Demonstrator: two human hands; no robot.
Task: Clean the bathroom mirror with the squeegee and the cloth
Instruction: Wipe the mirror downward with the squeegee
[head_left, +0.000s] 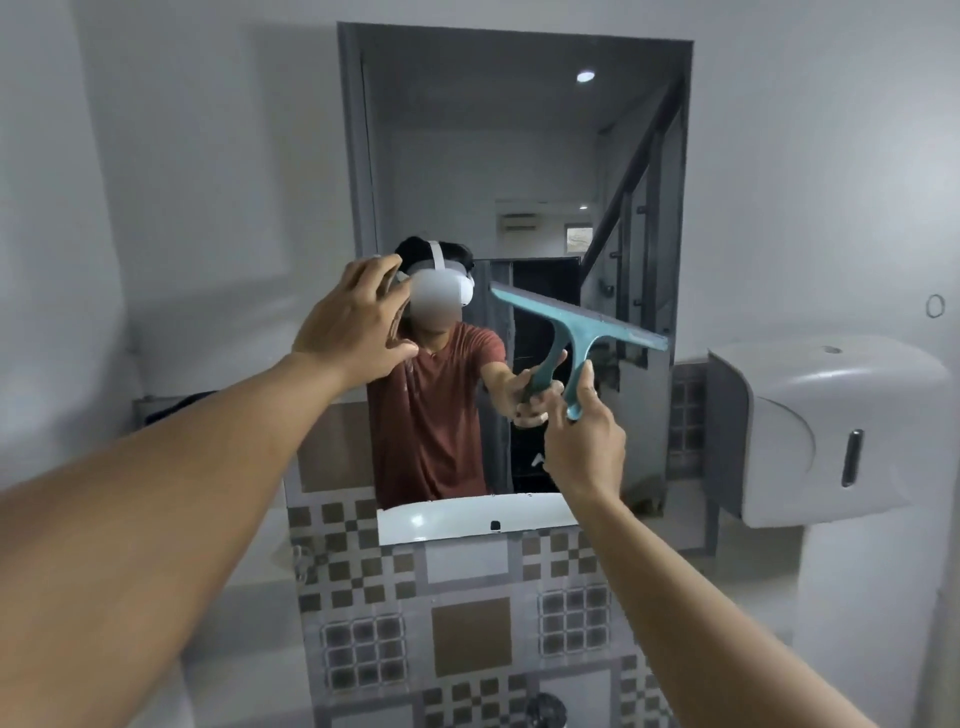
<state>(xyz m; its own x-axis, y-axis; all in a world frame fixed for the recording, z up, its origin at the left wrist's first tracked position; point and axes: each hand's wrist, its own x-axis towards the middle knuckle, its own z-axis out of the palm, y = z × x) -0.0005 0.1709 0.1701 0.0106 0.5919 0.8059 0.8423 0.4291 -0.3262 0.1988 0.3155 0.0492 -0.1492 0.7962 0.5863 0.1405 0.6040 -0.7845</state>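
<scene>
Fingers of the right hand pinch the lower end of the teal squeegee's handle, thumb on the near side, the rest curled behind it; the grip is closed on the handle. The squeegee stands up from that hand with its blade tilted, left end higher, right end lower and reaching the right edge of the mirror. The blade lies against or just off the glass at about mid-height; which of the two cannot be told. The right arm comes up from the lower right corner, nearly straight, wrist bent slightly back. The left hand is wide open and holds nothing, fingers spread and a little curved, thumb stretched to the right, palm toward the glass near the mirror's left edge; whether it touches the glass is unclear. The left arm runs long and straight from the lower left corner. The mirror hangs on a pale wall above patterned brown and grey tiles, and its glass reflects the person, both hands and the rim of a white sink. A white dispenser is mounted on the wall right of the mirror. No cloth shows.
</scene>
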